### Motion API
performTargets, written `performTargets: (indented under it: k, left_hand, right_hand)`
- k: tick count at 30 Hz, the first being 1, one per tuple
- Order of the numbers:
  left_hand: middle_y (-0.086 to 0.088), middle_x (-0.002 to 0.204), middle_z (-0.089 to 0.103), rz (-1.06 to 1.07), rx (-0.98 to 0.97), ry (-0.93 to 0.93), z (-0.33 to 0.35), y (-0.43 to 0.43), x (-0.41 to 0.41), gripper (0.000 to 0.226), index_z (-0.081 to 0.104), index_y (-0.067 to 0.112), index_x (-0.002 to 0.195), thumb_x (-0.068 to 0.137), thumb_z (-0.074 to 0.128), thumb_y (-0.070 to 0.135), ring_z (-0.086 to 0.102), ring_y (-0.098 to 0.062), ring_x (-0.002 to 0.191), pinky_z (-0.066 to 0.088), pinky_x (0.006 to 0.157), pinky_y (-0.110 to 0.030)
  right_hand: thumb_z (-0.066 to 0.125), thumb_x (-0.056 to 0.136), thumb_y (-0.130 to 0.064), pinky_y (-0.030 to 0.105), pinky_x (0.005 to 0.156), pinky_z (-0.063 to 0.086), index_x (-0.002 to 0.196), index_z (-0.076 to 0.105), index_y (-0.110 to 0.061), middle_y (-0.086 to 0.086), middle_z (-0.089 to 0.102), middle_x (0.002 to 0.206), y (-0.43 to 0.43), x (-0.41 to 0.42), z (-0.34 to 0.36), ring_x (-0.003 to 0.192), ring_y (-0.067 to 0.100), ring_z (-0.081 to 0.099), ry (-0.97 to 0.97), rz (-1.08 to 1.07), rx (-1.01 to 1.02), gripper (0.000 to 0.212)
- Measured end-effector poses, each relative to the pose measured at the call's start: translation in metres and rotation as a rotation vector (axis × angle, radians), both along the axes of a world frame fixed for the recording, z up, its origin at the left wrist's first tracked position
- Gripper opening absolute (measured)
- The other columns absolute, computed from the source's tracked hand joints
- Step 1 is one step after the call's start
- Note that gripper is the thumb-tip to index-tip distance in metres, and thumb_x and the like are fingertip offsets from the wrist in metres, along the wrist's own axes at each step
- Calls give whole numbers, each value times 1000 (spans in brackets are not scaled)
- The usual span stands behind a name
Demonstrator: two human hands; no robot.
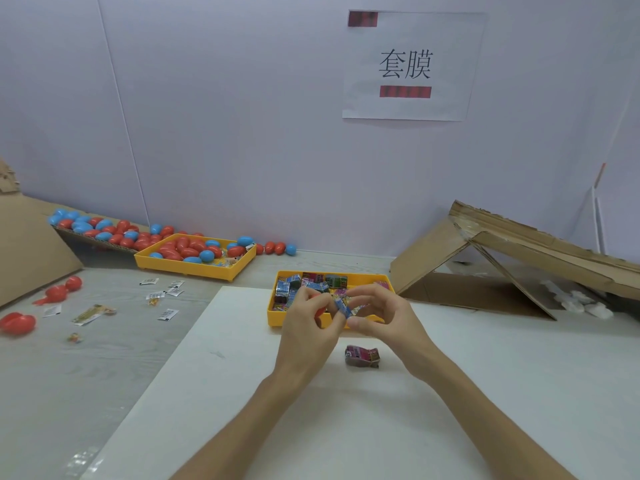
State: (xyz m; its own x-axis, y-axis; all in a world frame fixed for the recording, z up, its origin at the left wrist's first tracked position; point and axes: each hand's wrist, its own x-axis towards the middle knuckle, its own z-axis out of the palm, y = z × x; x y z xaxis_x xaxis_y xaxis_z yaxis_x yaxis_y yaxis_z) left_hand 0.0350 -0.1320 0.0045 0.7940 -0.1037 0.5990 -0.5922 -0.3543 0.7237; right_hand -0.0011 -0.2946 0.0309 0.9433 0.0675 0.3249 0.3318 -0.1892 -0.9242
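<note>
Both hands meet above the white mat (242,393), just in front of a yellow tray (273,317) filled with several small printed film sleeves. My left hand (306,327) curls round a red egg-shaped piece, mostly hidden by the fingers. My right hand (384,318) pinches a small blue printed sleeve (343,306) between thumb and fingertips, right against the left hand's fingers. A dark red printed sleeve (362,356), crumpled, lies on the mat below the hands.
A second yellow tray (194,268) holds red and blue plastic eggs, with more on a cardboard ramp (104,230) at the back left. Loose red shells (17,322), small packets and slips lie at left. Folded cardboard (502,261) stands at right.
</note>
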Motion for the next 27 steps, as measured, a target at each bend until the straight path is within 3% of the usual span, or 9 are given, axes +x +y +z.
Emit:
performTargets:
  k: [5, 12, 14, 17, 19, 23, 27]
  left_hand:
    - [7, 90, 50, -43, 66, -49, -4, -2, -1, 16, 65, 19, 77, 86, 78, 24, 53, -8, 85, 46, 62, -16]
    - [6, 90, 50, 10, 38, -54, -4, -2, -1, 20, 64, 20, 74, 87, 78, 24, 55, -9, 83, 47, 60, -20]
    - [5, 89, 51, 18, 16, -32, -3, -2, 0, 20, 64, 20, 73, 87, 78, 21, 55, -10, 82, 49, 60, -24]
    - [6, 90, 51, -28, 19, -19, -2, -3, -2, 21, 63, 21, 73, 87, 78, 25, 54, -10, 80, 48, 59, -21]
    - [6, 89, 50, -90, 26, -26, -2, -5, -4, 23, 62, 22, 73, 88, 77, 30, 54, -13, 76, 47, 59, -20]
    - [6, 92, 50, -145, 50, -10, -2, -6, -7, 20, 62, 23, 75, 89, 75, 29, 52, -15, 76, 50, 62, -27]
    - [4, 93, 50, -178, 40, 9, 1, -5, -11, 18, 64, 21, 76, 89, 75, 26, 52, -16, 76, 46, 62, -22]
  right_hand:
    - [82, 76, -28, 29, 73, 57, 112, 69, -34, 0, 68, 101, 1, 1, -1, 91, 19, 69, 15, -16, 10, 39]
    - [68, 88, -2, 28, 68, 56, 112, 67, -21, 13, 66, 100, 2, 4, -6, 82, 19, 67, -46, -66, 2, 30]
    - [63, 87, 8, 33, 70, 59, 110, 64, -19, 17, 64, 99, 4, 4, -8, 80, 22, 67, -59, -76, 13, 35]
    - [57, 87, 14, 52, 77, 61, 103, 58, -17, 15, 67, 96, 6, 4, -11, 86, 36, 68, -80, -146, 58, 35]
    - [55, 88, 11, 56, 77, 60, 97, 57, -18, 9, 70, 94, 6, 3, -12, 88, 33, 70, -134, -206, 18, 31]
    - [59, 88, 7, 51, 73, 61, 90, 63, -21, -4, 71, 92, 5, 1, -10, 80, 22, 71, -221, -266, -121, 29]
    - [63, 86, 7, 31, 69, 59, 87, 66, -21, -9, 69, 85, 6, 1, -9, 75, 15, 69, -272, -300, -149, 28]
